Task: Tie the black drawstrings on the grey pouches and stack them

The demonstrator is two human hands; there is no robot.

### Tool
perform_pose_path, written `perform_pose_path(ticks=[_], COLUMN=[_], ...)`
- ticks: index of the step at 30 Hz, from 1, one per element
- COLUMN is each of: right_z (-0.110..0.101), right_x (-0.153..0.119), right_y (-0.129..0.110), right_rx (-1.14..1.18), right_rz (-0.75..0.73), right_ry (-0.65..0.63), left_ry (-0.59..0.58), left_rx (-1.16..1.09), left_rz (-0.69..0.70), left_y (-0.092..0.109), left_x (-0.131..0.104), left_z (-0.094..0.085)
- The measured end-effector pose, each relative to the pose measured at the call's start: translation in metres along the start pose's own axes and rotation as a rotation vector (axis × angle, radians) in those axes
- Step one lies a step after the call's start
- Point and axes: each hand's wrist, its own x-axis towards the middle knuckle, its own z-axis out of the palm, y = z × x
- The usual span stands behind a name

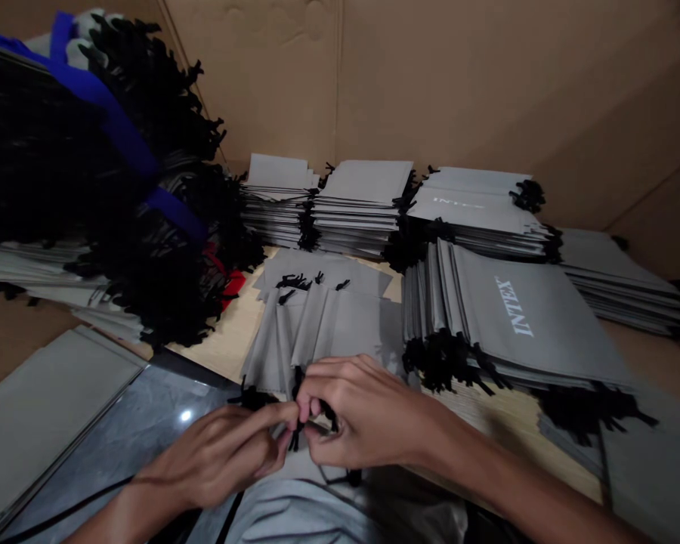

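Item, black cord (295, 440): one, lay between the two hands, at the near edge of the grey pouches. Left hand (238, 446): at eight o'clock of the cord, thumb and forefinger pinched upon it. Right hand (357, 412): at two o'clock, fingers curled, tips likewise pinched on the cord. Directions below were taken from the hands. Grey pouches (340, 325): several, overlapping, at twelve o'clock, just beyond the fingers. Pouch stack (487, 302), top lettered INTEX in white: two o'clock. Corded bundle (34, 128), bound with blue strap (128, 147): eleven o'clock. Cardboard wall (431, 83): twelve o'clock, behind all.
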Motion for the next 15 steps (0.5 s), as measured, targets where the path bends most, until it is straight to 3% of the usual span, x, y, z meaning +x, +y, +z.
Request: perform_pose_path(ticks=[9,13,15], right_z=[0.012,0.018,0.021], right_x=[0.001,0.003,0.004], right_y=[0.001,0.007,0.010], right_rx=[-0.083,0.014,0.110], right_rz=[-0.073,-0.089,-0.100], right_ry=[0.069,0.113,0.121], left_ry=[-0.157,-0.105,-0.016], left_rx=[-0.030,-0.011,-0.001], left_rz=[0.064,0.067,0.037], left_y=[-0.009,-0.002,0.002], left_x=[-0.015,-0.004,0.004], left_z=[0.007,0.005,0.002])
